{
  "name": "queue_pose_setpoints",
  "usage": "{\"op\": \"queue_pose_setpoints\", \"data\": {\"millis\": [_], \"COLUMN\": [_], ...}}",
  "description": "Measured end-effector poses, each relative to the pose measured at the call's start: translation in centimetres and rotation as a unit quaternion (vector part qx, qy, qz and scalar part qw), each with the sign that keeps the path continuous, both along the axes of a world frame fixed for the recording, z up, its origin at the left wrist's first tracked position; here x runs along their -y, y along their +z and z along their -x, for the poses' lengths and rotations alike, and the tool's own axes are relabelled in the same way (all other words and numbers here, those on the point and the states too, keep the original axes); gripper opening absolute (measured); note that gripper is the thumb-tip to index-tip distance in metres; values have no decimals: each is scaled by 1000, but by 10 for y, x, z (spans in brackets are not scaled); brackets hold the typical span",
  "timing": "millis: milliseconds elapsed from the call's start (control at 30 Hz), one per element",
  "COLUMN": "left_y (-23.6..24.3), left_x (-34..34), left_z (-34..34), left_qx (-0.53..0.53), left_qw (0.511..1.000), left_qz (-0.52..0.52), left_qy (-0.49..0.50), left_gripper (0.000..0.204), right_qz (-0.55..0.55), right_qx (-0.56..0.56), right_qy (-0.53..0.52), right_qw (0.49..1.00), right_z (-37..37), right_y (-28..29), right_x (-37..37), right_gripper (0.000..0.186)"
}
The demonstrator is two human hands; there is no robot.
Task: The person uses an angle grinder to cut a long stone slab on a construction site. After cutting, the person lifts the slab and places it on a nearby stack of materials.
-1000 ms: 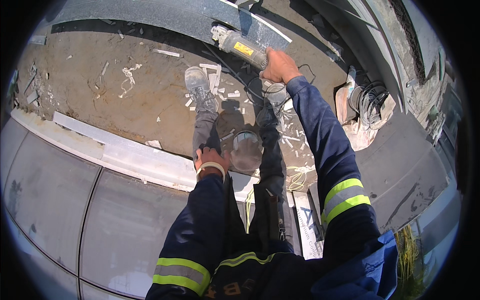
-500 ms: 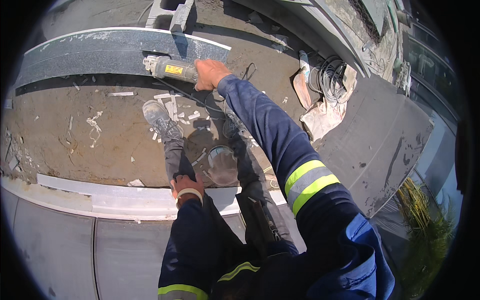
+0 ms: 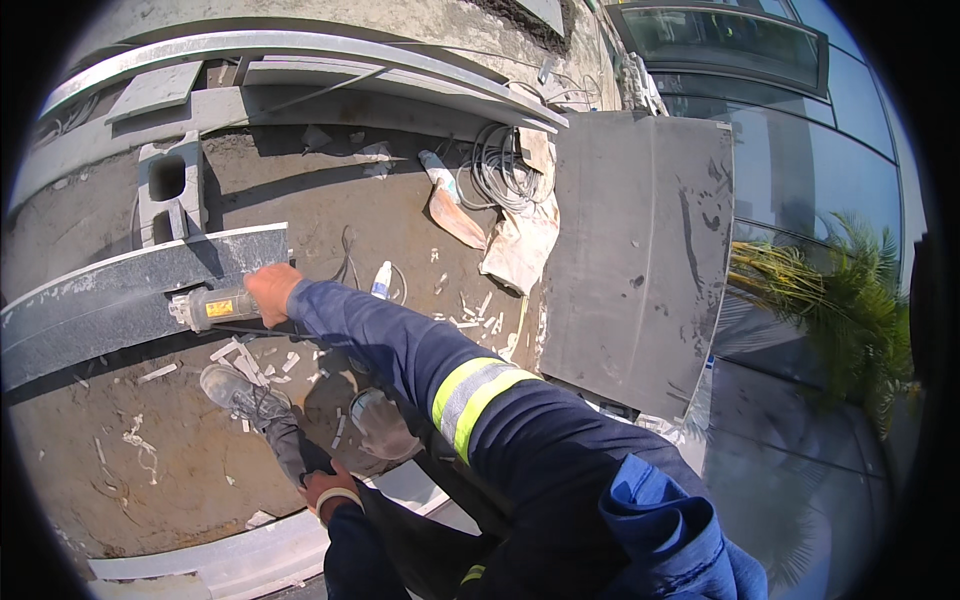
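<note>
At 9 o'clock from the view centre, a long grey strip (image 3: 100,308) lies at a slant. A hollow concrete block (image 3: 172,190) stands at 10 o'clock, just beside the strip's upper edge. The angle grinder (image 3: 218,308) is at 9 o'clock, its body lengthwise across the view and its head toward the strip; contact between head and strip cannot be told. A dusty shoe (image 3: 240,391) is planted between 8 and 9 o'clock.

The right hand (image 3: 272,293) is at 9 o'clock, back of the hand upward, with the fingers curled closed around the rear of the grinder body; the fingertips are hidden. The right arm (image 3: 400,342) extends nearly straight from 5 o'clock toward 9 o'clock.

The left hand (image 3: 328,484) is at 7 o'clock, lowered onto the trouser leg (image 3: 290,448). Its fingers are bent over the cloth; how tightly they close cannot be told. A pale band (image 3: 341,496) encircles the wrist.

A coiled cable (image 3: 500,172) lies at 12 o'clock, and a dark grey panel (image 3: 635,260) extends toward 2 o'clock.
</note>
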State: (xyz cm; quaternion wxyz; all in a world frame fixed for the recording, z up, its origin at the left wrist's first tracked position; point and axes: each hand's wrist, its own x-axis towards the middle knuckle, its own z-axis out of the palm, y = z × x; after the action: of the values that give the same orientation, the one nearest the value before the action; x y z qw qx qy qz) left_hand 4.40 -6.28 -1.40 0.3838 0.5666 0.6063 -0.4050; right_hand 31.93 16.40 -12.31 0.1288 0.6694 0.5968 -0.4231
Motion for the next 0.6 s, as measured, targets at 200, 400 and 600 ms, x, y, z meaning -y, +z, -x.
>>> {"op": "queue_pose_setpoints", "data": {"millis": [200,400,600], "left_y": [7,3,3], "left_x": [-5,-7,-9], "left_z": [-11,-12,-16], "left_qx": [-22,-19,-30], "left_qw": [999,999,998], "left_qz": [8,38,49], "left_qy": [25,7,-1], "left_gripper": [58,60,61], "right_qz": [-28,-21,-27], "right_qx": [-4,-12,-12], "right_qy": [-25,-24,-32], "right_qw": [999,999,999], "right_z": [10,-10,-5], "right_y": [-10,4,0], "right_x": [-7,13,8], "right_gripper": [57,54,53]}}
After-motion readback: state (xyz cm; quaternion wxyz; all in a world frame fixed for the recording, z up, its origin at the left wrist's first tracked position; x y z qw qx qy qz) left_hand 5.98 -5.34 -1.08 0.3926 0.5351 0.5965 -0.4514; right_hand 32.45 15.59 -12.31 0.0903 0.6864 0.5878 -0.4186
